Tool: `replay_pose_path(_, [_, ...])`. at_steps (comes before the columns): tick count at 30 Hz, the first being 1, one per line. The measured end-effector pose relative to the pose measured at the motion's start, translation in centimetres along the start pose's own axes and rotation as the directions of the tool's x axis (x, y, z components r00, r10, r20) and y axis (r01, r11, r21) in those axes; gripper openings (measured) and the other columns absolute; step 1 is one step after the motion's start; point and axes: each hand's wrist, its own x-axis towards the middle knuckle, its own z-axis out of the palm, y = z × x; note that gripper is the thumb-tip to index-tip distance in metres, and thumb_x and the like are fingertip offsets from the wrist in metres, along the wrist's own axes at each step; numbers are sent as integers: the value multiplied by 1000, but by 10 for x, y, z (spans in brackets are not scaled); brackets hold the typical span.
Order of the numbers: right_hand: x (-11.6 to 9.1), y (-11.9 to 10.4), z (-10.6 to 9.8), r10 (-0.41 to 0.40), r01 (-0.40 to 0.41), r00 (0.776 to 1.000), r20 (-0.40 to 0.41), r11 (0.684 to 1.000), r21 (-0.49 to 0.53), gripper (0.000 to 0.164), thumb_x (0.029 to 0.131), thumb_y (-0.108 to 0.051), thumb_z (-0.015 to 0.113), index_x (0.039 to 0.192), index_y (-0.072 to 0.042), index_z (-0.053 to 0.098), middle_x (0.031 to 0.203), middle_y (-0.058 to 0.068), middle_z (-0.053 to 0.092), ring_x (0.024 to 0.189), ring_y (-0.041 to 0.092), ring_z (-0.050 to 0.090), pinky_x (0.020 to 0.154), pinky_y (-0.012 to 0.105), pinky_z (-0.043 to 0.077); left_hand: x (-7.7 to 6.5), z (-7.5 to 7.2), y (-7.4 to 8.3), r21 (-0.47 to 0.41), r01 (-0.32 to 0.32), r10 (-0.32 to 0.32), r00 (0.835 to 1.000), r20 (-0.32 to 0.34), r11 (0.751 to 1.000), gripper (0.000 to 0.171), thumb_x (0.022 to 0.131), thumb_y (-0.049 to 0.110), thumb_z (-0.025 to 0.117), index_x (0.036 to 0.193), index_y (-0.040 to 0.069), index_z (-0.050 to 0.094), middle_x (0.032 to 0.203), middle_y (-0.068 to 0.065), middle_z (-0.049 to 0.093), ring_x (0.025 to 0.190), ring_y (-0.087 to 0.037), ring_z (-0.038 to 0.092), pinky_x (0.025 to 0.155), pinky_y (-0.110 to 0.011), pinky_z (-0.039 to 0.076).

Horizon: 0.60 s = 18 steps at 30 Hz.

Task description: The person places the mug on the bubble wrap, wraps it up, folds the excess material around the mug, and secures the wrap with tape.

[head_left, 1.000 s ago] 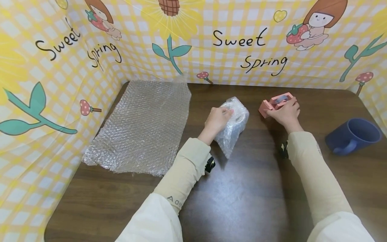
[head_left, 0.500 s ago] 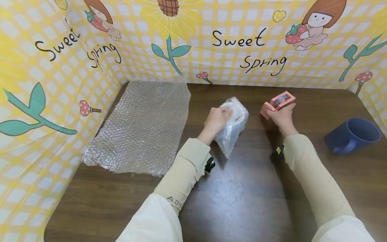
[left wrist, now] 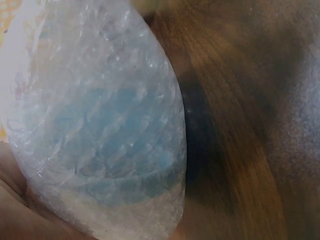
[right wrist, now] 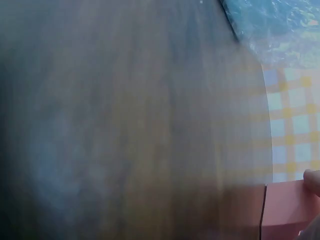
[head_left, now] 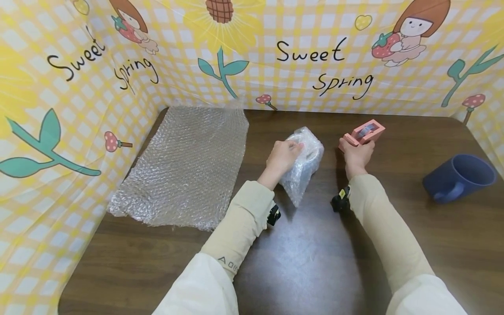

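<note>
A bundle in bubble wrap (head_left: 302, 168) lies on the table just ahead of me, its near end tapering to a point. Something pale blue shows through the wrap in the left wrist view, but its kind is hidden. My left hand (head_left: 281, 156) holds the bundle from its left side, fingers over the top. To the right, a pink tape dispenser (head_left: 374, 130) with a roll of tape in it sits at the back. My right hand (head_left: 357, 155) grips its near side. A fingertip (right wrist: 313, 181) touches the pink body in the right wrist view.
A flat sheet of bubble wrap (head_left: 189, 166) covers the table's left part. At the right lies a dark blue mug (head_left: 449, 179), tilted, its handle facing me. A yellow checked cloth (head_left: 307, 94) walls the table's back and sides.
My right hand has shifted left and toward me, from across the dispenser to its near side. The dispenser has turned slightly. My left hand and the wrapped bundle stay put.
</note>
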Motion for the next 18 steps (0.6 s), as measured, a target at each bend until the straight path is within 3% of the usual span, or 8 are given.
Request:
replay_pose_path(6, [1,2,2,-28,23,998,-49,995,-97,99,78,-30,76,150,-10,13,153,8,26,137,17,33,116,21,24,-1,0,1,2,5,-5,1000,5,1000,40,99,43,45,126,18,61,141,-12,47,127,-29,49,101,-51,40])
replay_pose_path(14, [0,2,2,-34,27,997,-62,993,-114,96,78,-30,74,150,-10,15,152,9,29,134,17,36,115,22,28,-1,0,1,-6,-3,3,1000,11,1000,41,100,43,44,127,17,61,140,-13,47,125,-31,50,101,-51,40])
replay_pose_path(18, [3,2,-1,-40,37,999,-26,994,-107,90,79,-27,73,150,-11,19,148,9,34,131,17,41,111,24,35,-1,-1,0,-5,0,0,1000,10,1000,41,100,43,44,127,17,61,139,-12,48,125,-31,51,101,-51,40])
